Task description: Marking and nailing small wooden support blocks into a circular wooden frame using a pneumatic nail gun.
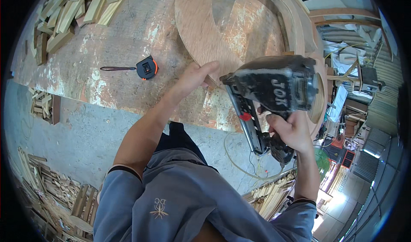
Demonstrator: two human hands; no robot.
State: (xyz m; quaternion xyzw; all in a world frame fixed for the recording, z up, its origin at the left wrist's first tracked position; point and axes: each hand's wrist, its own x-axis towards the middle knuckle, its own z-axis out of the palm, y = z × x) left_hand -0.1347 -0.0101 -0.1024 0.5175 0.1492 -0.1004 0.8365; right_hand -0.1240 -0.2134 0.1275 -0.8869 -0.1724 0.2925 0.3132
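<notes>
Right hand [293, 130] wrapped round nail gun [274, 81] handle, left hand [196, 77] gripping curved plywood [201, 26] edge just left of it, likely for steadiness.

I find a woodworking workshop: nail gun [274, 86] in my right fingers [278, 123], scarred desk [122, 86] beneath my left fingers [210, 66], tape measure [147, 68] to their left, cut wood blocks [66, 17] farther left, timber [276, 190] stacked below my right fingers.

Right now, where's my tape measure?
In the head view, the black-and-orange tape measure lies on the worn workbench, left of your left hand, with the wood offcuts farther to the upper left.
</notes>
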